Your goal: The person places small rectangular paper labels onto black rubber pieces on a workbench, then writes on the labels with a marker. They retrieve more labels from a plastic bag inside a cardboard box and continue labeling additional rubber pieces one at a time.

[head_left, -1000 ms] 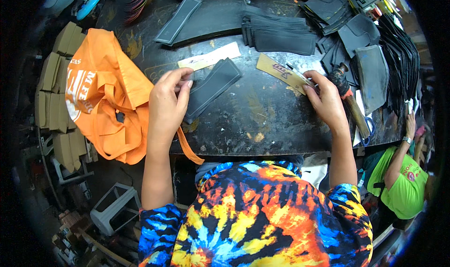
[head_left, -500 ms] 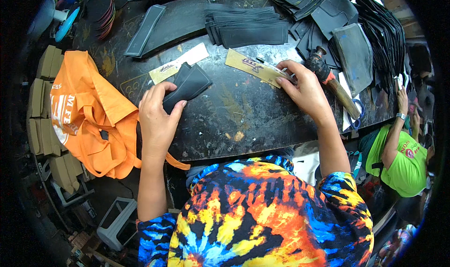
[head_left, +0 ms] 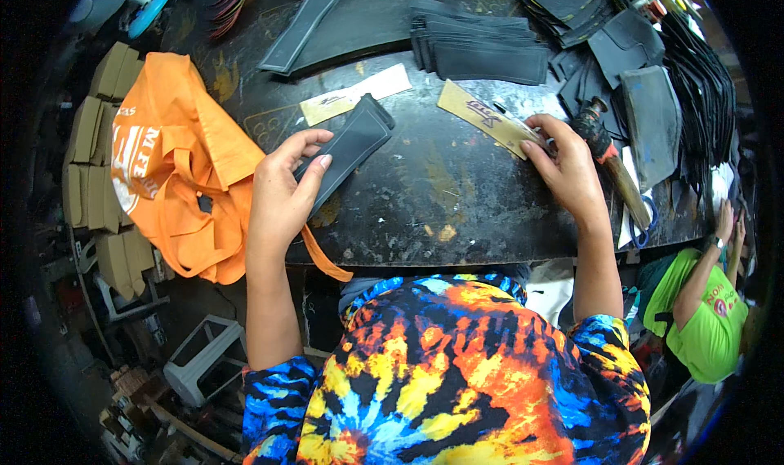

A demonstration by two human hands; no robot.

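Note:
My left hand (head_left: 286,183) pinches a dark leather strip (head_left: 353,149) with pale stitching along its edges, thumb on top. The strip slants up and to the right above the table, and another dark piece shows at its far end. Beyond it lies a white paper strip (head_left: 384,87) with a purple mark. My right hand (head_left: 563,159) is closed at the near end of a tan card strip (head_left: 482,115) with purple handwriting. From its fingers a slim pen-like stick (head_left: 510,112) with a dark tip seems to stick out; the fingers hide most of it.
Dark leather strips (head_left: 490,61) are stacked at the back, beside a black slab (head_left: 351,36). A hammer (head_left: 621,175) and blue-handled scissors (head_left: 647,224) lie right of my right hand. An orange bag (head_left: 188,114) hangs over the left edge. Another person (head_left: 706,310) works at right.
My left hand has turned the dark leather strip, which now shows longer and straighter. The right hand stays by the tan card. The whole view has shifted, moving the table things rightward.

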